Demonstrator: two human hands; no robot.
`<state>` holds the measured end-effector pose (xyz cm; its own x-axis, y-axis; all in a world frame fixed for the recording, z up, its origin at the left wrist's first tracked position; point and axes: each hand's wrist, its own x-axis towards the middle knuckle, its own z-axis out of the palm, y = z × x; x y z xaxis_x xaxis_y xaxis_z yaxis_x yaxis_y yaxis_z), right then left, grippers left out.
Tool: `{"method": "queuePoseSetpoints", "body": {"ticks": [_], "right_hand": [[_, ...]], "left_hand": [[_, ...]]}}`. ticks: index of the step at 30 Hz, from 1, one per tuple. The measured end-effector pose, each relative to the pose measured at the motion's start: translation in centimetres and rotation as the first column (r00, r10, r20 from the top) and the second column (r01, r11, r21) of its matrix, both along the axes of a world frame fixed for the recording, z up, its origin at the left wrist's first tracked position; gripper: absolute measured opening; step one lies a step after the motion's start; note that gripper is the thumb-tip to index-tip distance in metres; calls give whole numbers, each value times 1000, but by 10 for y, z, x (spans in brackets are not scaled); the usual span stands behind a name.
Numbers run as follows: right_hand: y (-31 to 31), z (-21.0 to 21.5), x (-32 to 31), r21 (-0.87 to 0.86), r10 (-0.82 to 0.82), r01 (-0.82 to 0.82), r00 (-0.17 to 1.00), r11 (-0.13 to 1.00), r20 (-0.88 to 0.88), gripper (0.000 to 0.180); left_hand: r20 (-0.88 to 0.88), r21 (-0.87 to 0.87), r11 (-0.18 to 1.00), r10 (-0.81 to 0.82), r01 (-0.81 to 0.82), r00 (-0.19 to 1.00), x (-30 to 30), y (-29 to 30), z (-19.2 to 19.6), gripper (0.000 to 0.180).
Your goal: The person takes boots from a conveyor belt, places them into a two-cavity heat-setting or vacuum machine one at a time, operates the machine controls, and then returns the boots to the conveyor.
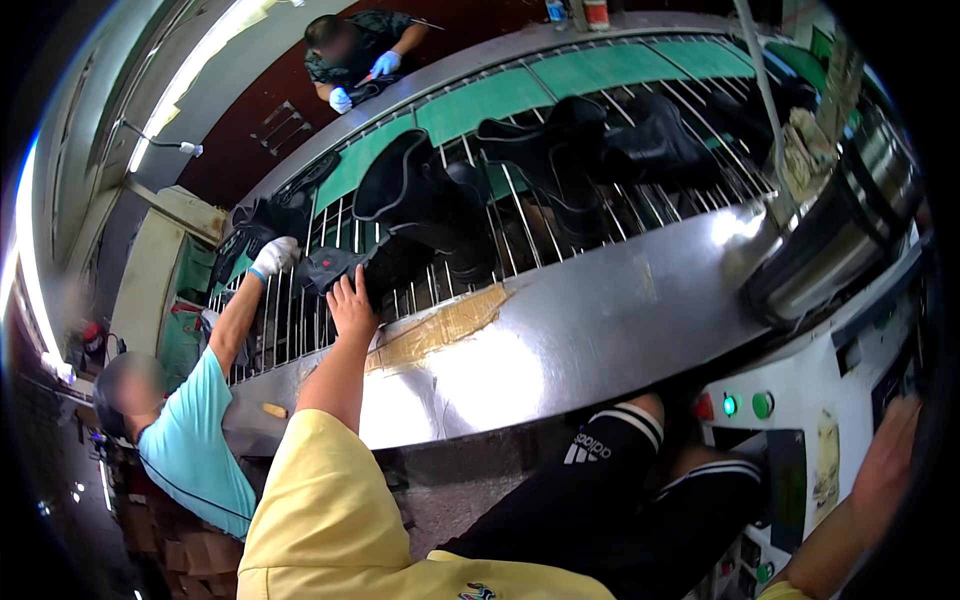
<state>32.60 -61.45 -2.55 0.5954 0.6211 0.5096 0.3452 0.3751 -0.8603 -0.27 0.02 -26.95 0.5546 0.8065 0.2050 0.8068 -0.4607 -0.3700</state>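
Observation:
My left hand reaches forward over the metal counter, its fingers stretched out and apart. The fingertips touch the near side of a black boot lying on the wire rack; I see no clear grip on it. Close by on the rack stand more black boots, one with a grey-edged top and another farther right. At the far right edge, my right hand is against the side of a white machine. Its fingers are dim and partly cut off.
A co-worker in a light blue shirt reaches a gloved hand onto the rack at left. Another person in blue gloves works across the rack. A steel cylinder stands at right, above lit buttons. Brown tape covers part of the counter.

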Motion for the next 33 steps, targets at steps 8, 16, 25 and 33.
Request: {"method": "queuePoseSetpoints", "body": {"ticks": [8,16,25,33], "right_hand": [[33,-39,-50,2,14,-14,999,1000,31,43],[-66,-129,-150,-674,-555,267,793,688,-252,14],[-69,-191,-247,-714,-333,277,941,643,66,17],[-57,-169,-246,-638,-294,265,954,723,62,6]], "left_hand": [[-125,58,992,116,-109,985,1,-2,-2,94],[-175,-34,995,84,-92,981,19,-5,37,109],[38,-308,947,-82,90,996,3,-86,175,68],[786,-277,853,-65,443,615,-134,-198,240,69]]}}
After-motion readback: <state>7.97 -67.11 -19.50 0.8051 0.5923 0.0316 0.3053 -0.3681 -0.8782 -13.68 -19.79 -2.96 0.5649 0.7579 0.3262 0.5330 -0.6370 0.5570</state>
